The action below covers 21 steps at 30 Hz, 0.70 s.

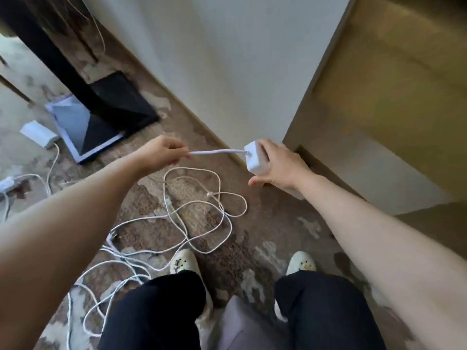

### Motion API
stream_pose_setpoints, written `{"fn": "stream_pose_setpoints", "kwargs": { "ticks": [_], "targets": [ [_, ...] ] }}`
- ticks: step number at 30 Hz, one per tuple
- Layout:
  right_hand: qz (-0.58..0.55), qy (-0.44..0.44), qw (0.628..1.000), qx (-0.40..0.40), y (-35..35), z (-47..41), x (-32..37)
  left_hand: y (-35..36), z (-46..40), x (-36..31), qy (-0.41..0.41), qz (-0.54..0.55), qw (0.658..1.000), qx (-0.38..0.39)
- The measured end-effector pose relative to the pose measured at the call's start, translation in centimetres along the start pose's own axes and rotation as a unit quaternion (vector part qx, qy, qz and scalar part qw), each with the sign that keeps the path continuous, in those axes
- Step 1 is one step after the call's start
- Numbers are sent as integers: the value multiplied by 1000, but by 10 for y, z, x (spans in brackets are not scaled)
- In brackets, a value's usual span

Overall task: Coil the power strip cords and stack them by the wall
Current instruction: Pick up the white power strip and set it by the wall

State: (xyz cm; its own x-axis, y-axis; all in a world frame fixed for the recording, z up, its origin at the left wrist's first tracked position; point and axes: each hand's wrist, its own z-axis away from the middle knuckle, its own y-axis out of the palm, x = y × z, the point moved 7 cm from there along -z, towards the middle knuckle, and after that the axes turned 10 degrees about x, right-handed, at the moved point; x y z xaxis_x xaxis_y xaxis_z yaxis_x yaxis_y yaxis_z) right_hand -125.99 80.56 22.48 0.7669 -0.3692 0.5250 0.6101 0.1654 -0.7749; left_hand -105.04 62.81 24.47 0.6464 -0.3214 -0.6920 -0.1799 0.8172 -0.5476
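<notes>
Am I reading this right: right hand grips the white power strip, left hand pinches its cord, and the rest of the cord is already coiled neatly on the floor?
Not quite. The right hand grips the white power strip and the left hand pinches its cord, but the head view shows loose cords on the floor sprawled in tangled loops, not coiled.

Worn floor (252,223): tangled cords (194,210), pwr strip (38,133).

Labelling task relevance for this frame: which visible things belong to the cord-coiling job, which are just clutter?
Job:
- power strip, held in right hand
- its cord, pinched by left hand
- loose cords on floor
- second power strip
- wall

Clutter:
- black-and-white board
- wooden door
</notes>
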Motion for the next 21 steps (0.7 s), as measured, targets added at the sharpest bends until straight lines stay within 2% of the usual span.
{"fn": "stream_pose_setpoints", "kwargs": {
  "ticks": [6, 10, 13, 15, 17, 21],
  "targets": [
    [159, -36, 984, -67, 24, 77, -26, 75, 49, 3, 39, -97, 993, -51],
    [230, -42, 967, -103, 7, 125, -28, 94, 68, -13, 18, -122, 992, -23],
    [268, -56, 954, -122, 1, 124, -41, 107, 57, -9, 2, -137, 991, -1],
    [294, -47, 950, -95, 19, 104, -63, 136, 34, 6, -23, -168, 984, 49],
    [305, -19, 951, -35, 47, 73, -99, 170, 4, 27, -46, -196, 974, 101],
    [330, 27, 941, 72, 107, 1, -182, 216, -75, 72, -56, -181, 976, 107]
  ]
}}
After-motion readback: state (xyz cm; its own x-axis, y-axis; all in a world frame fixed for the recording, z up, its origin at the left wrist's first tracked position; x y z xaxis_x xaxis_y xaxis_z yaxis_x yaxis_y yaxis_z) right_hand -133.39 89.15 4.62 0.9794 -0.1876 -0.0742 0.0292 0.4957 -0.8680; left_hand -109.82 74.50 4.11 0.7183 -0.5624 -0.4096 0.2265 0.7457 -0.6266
